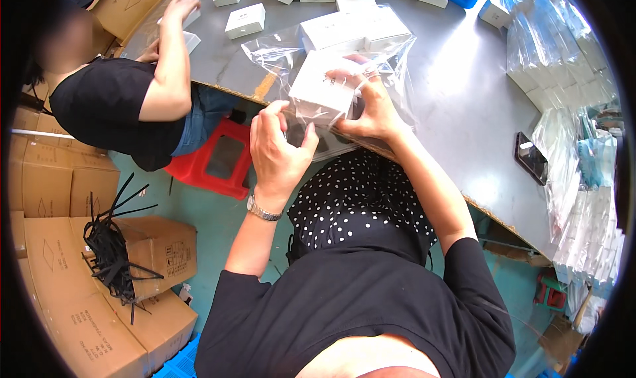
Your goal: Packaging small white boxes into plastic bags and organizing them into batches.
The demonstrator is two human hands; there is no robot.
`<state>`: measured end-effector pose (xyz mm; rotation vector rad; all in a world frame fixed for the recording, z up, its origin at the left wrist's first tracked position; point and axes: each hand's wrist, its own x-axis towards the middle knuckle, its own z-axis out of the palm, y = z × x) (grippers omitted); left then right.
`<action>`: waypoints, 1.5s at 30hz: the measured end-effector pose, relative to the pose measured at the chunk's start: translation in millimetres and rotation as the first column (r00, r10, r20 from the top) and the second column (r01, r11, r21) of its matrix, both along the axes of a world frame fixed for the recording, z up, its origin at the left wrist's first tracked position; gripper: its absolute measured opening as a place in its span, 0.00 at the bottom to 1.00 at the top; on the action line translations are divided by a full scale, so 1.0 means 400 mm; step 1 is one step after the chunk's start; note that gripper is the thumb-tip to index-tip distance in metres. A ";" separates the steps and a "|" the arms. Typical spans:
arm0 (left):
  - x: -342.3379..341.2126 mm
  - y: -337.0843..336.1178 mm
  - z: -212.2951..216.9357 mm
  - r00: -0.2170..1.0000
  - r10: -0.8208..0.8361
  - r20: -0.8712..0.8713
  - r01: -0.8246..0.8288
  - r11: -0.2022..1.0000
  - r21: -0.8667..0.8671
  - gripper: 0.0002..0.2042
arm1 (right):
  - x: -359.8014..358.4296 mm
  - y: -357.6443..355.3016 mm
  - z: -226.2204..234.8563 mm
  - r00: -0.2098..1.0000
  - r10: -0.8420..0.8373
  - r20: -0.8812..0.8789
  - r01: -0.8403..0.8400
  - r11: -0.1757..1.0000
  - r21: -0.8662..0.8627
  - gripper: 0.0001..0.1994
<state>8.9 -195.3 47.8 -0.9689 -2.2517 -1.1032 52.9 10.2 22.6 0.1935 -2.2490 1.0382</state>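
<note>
At the table's near edge, a white box (322, 87) sits inside a clear plastic bag (268, 55). My right hand (375, 110) grips the box through the film, thumb at its near side and fingers over the top. Farther inside the same bag lie more white boxes (354, 28) packed side by side. My left hand (275, 154), with a metal watch at the wrist, is raised just left of the gripped box. Its fingers are bent and its thumb stands apart, with nothing visible between them.
Loose white boxes (245, 21) lie across the grey table (457, 103). Bagged stacks (553, 53) line its right side, near a phone (530, 158). At left, a co-worker (119, 106) handles boxes beside a red stool (215, 159). Cartons (79, 272) hold black straps (112, 255).
</note>
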 end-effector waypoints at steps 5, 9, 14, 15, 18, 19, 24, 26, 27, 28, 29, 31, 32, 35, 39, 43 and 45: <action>0.011 -0.062 -0.092 0.968 0.041 0.246 -0.055 0.997 0.049 0.07 | -0.041 -0.021 0.030 0.992 0.038 0.124 -0.042 0.999 0.032 0.37; 0.055 -0.031 -0.100 0.926 -0.010 0.376 -0.057 0.984 0.168 0.07 | -0.047 -0.046 0.001 0.972 -0.167 0.164 0.175 0.984 -0.037 0.38; 0.085 0.011 -0.122 0.937 -0.064 0.345 0.035 0.995 0.088 0.08 | -0.056 -0.134 0.001 0.884 -0.467 0.006 0.461 0.874 0.153 0.42; 0.080 0.020 -0.119 0.910 -0.103 0.401 0.039 0.986 0.164 0.08 | -0.060 -0.143 0.000 0.881 -0.457 0.123 0.442 0.887 0.130 0.45; 0.048 0.020 -0.131 0.852 -0.164 0.496 0.030 0.964 0.266 0.08 | -0.050 -0.111 0.001 0.958 -0.272 0.087 0.263 0.959 0.108 0.47; 0.033 0.014 -0.144 0.837 -0.156 0.525 -0.007 0.955 0.295 0.08 | -0.024 -0.090 -0.007 0.974 -0.214 0.076 0.207 0.974 0.086 0.48; 0.036 -0.003 -0.153 0.788 -0.178 0.589 -0.030 0.945 0.325 0.08 | 0.029 -0.039 -0.059 0.962 -0.268 0.056 0.255 0.951 0.172 0.21; 0.046 0.011 -0.163 0.793 -0.231 0.564 0.028 0.938 0.345 0.08 | -0.038 -0.073 -0.057 0.988 -0.074 0.136 0.015 0.920 0.391 0.07; 0.037 0.008 -0.163 0.814 -0.223 0.537 0.010 0.928 0.372 0.08 | -0.050 -0.104 -0.044 0.988 -0.131 0.084 0.101 0.952 0.290 0.07; 0.027 0.008 -0.146 0.837 -0.212 0.504 -0.010 0.916 0.402 0.08 | -0.059 -0.124 -0.030 0.988 -0.130 0.080 0.102 0.953 0.284 0.07; 0.017 -0.004 -0.137 0.842 -0.223 0.492 -0.003 0.909 0.416 0.08 | -0.067 -0.141 -0.021 0.976 -0.139 0.168 0.091 0.961 0.262 0.08; 0.000 -0.030 -0.138 0.837 -0.187 0.514 0.006 0.943 0.332 0.08 | -0.057 -0.143 0.004 0.895 -0.115 0.430 0.004 0.968 0.250 0.16; -0.008 -0.034 -0.139 0.830 -0.152 0.536 0.015 0.968 0.250 0.08 | -0.050 -0.136 -0.004 0.896 -0.116 0.428 0.005 0.968 0.252 0.16; -0.018 -0.044 -0.154 0.830 -0.087 0.550 -0.019 0.983 0.183 0.10 | -0.053 -0.140 -0.030 0.917 -0.323 0.236 0.295 0.944 0.147 0.41; -0.004 -0.025 -0.162 0.754 -0.251 0.607 0.010 0.928 0.372 0.10 | -0.093 -0.163 -0.021 0.871 -0.394 0.293 0.397 0.916 0.053 0.43; -0.006 -0.036 -0.166 0.776 -0.258 0.575 -0.013 0.906 0.423 0.11 | -0.097 -0.175 -0.002 0.839 -0.462 0.287 0.474 0.880 0.030 0.43; 0.002 -0.020 -0.161 0.780 -0.263 0.568 -0.009 0.902 0.431 0.11 | -0.110 -0.172 -0.006 0.824 -0.498 0.270 0.499 0.864 0.071 0.43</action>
